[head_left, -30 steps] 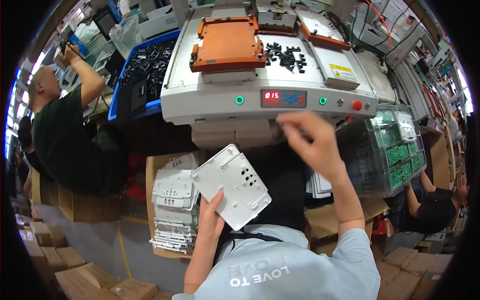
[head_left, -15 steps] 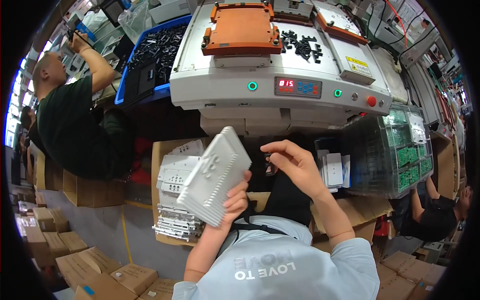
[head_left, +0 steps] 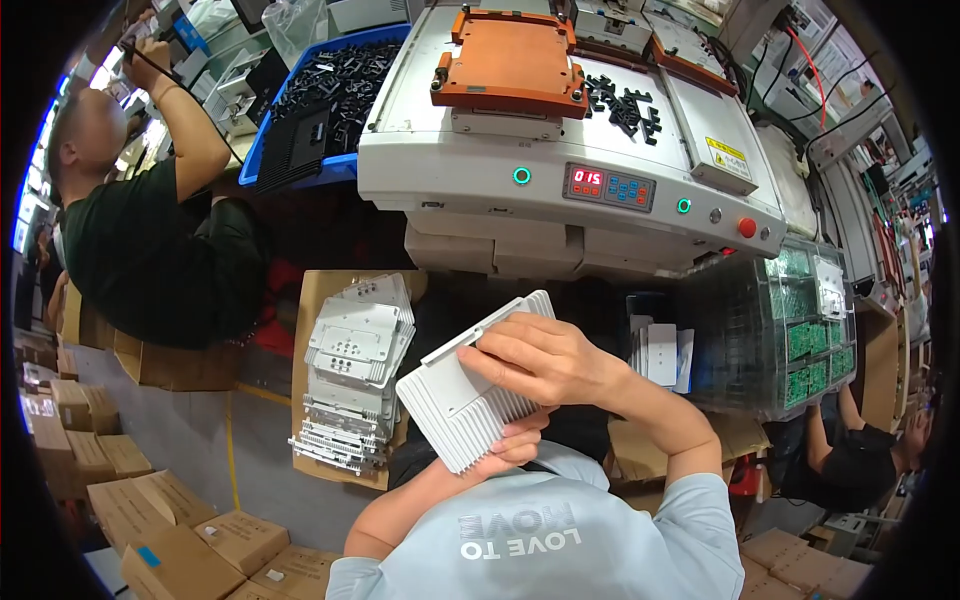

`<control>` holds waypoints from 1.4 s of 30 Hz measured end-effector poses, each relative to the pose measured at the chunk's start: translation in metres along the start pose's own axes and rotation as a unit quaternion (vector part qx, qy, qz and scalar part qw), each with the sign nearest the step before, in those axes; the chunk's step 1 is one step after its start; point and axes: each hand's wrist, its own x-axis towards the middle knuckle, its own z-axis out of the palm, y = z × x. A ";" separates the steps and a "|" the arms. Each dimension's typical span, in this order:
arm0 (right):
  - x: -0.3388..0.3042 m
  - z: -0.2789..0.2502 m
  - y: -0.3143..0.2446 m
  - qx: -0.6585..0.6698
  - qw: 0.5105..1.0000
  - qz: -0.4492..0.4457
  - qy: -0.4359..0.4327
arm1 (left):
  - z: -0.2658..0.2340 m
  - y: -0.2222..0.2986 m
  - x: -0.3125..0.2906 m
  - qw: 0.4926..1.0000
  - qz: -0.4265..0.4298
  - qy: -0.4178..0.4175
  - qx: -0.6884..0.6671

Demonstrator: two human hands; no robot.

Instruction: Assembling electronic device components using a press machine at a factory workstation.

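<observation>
My left hand (head_left: 512, 440) is closed around the lower edge of a white finned heat sink (head_left: 450, 400), which it holds tilted in front of my chest. My right hand (head_left: 545, 360) lies over the upper part of the same heat sink, its fingers bent and gripping near a raised ridge. Anything small under those fingertips is hidden. To the left, an open cardboard box (head_left: 312, 290) holds several stacked white metal housings (head_left: 350, 345), some with fins.
Ahead stands a white machine (head_left: 470, 185) with an orange fixture (head_left: 510, 55) and loose black parts (head_left: 625, 110). A blue bin (head_left: 345, 165) of black pieces is far left. At right are white plates (head_left: 662, 355) and a clear case (head_left: 745, 350). A co-worker (head_left: 150, 240) sits left.
The heat sink has moved right and turned, with a different face now showing. My right hand has come in from the right onto it. The view has shifted slightly.
</observation>
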 end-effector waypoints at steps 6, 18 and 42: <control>-0.008 -0.003 0.008 0.072 0.997 -0.019 0.022 | -0.008 -0.002 0.005 0.995 -0.014 -0.061 0.080; -0.009 -0.023 0.018 0.365 0.837 0.356 -0.197 | -0.029 0.001 0.007 0.994 -0.077 -0.050 0.061; -0.121 0.043 -0.009 0.412 0.629 0.622 0.219 | -0.013 0.032 0.018 0.748 0.406 0.171 0.496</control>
